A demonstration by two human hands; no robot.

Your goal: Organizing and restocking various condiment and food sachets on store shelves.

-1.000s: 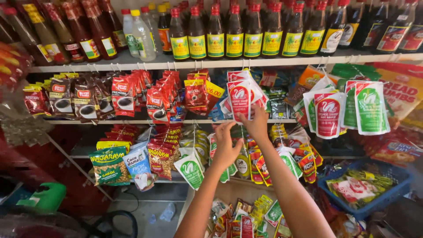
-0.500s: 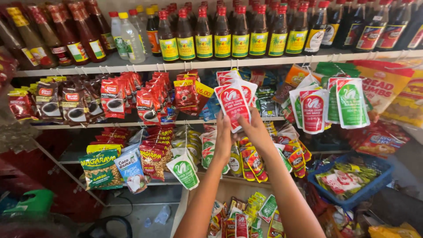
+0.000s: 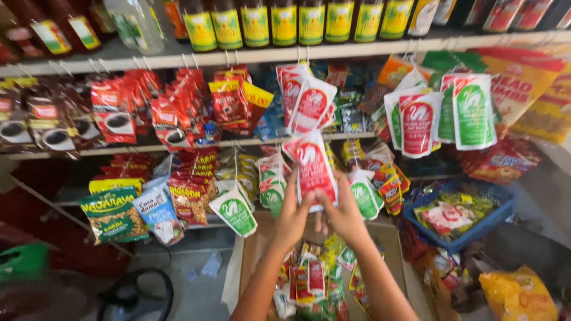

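Red-and-white sauce pouch (image 3: 311,168) pinched between left hand (image 3: 292,217) and right hand (image 3: 343,215).

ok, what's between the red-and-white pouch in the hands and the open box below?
Head view: only the two hands, left and right, gripping the pouch from beneath, and the forearms. Under them sits the box of mixed sachets.

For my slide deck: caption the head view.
Both hands hold a red-and-white sauce pouch before hanging packets.
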